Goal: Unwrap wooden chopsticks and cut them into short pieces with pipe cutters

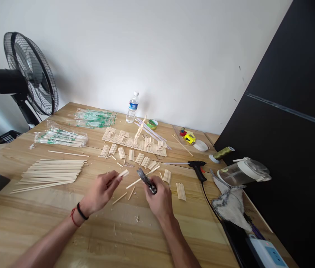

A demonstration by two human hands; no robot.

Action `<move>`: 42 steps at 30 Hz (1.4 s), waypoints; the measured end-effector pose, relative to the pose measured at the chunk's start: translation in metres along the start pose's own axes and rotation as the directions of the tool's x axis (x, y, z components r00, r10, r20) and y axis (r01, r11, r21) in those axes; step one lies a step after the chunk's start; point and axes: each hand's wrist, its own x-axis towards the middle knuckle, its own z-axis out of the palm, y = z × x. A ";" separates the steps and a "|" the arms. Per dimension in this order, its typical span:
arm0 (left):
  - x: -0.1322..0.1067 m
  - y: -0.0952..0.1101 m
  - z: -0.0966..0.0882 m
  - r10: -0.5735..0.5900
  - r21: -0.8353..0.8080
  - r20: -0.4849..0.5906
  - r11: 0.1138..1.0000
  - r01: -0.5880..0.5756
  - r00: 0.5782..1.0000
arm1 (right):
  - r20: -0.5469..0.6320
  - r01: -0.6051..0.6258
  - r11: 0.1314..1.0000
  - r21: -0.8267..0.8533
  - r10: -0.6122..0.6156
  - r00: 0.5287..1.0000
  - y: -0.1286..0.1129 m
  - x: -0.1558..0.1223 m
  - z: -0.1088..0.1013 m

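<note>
My left hand (101, 190) is closed, pinching short wooden stick pieces (124, 173) whose pale ends poke out past the fingertips. My right hand (159, 197) is wrapped round a pair of dark pliers (146, 180), jaws pointing up and left toward the held pieces but apart from them. Just beyond the pliers a longer loose stick (135, 182) lies slanted on the table. Small offcuts (119, 198) are scattered between my hands. Beyond them, several little panels of joined sticks (131, 155) form a row in front of a long stick-built model (135, 141) with a tower.
Long sticks (51, 171) are spread at the left, with plastic-wrapped bundles (59, 137) behind. A water bottle (132, 108) stands near the wall. To the right are a glue gun (198, 165), its cord, a thread spool (222, 154), a clear jar (235, 173) and a power strip (267, 251).
</note>
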 end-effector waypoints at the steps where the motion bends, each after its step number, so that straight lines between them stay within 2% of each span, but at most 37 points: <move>1: 0.004 -0.007 -0.002 -0.006 0.049 -0.047 0.999 0.009 0.999 | -0.004 -0.011 1.000 -0.003 0.011 1.000 0.001 0.000 0.000; 3: 0.010 -0.024 -0.004 0.010 0.155 -0.129 0.988 0.010 0.992 | -0.001 -0.033 0.999 -0.010 0.033 0.999 0.002 0.001 0.001; 6: 0.018 -0.047 -0.002 0.016 0.211 -0.175 0.977 0.022 0.984 | 0.031 -0.043 0.998 -0.041 0.044 0.999 0.001 0.000 0.004; 9: 0.019 -0.054 0.000 0.015 0.221 -0.232 0.974 0.038 0.973 | 0.087 -0.050 0.995 -0.090 0.057 0.995 -0.002 0.001 0.006; 12: 0.014 -0.038 0.001 0.054 0.204 -0.281 0.979 0.005 0.958 | 0.146 -0.054 0.986 -0.160 0.078 0.986 -0.009 0.004 0.005; 14: 0.007 -0.018 0.004 0.129 0.192 -0.289 0.979 -0.074 0.949 | 0.209 -0.035 0.975 -0.218 0.082 0.975 -0.016 0.006 0.004; 16: 0.001 0.003 0.010 0.239 0.228 -0.241 0.956 -0.185 0.941 | 0.270 -0.008 0.965 -0.262 0.081 0.959 -0.022 0.007 0.001; 18: -0.003 0.020 0.019 0.328 0.298 -0.148 0.914 -0.274 0.933 | 0.300 0.010 0.959 -0.283 0.078 0.951 -0.026 0.008 -0.003; 21: -0.003 0.034 0.035 0.381 0.392 -0.054 0.858 -0.331 0.923 | 0.323 0.016 0.945 -0.325 0.095 0.941 -0.030 0.005 -0.012; 25: 0.004 0.038 0.051 0.395 0.486 -0.035 0.809 -0.330 0.918 | 0.357 0.006 0.911 -0.412 0.156 0.921 -0.032 0.000 -0.021; 29: 0.009 0.037 0.059 0.424 0.523 -0.038 0.780 -0.344 0.905 | 0.353 -0.007 0.900 -0.436 0.178 0.919 -0.033 -0.002 -0.025; 42: 0.004 0.024 0.061 0.438 0.500 -0.081 0.795 -0.344 0.895 | 0.363 0.010 0.884 -0.467 0.181 0.914 -0.034 -0.007 -0.017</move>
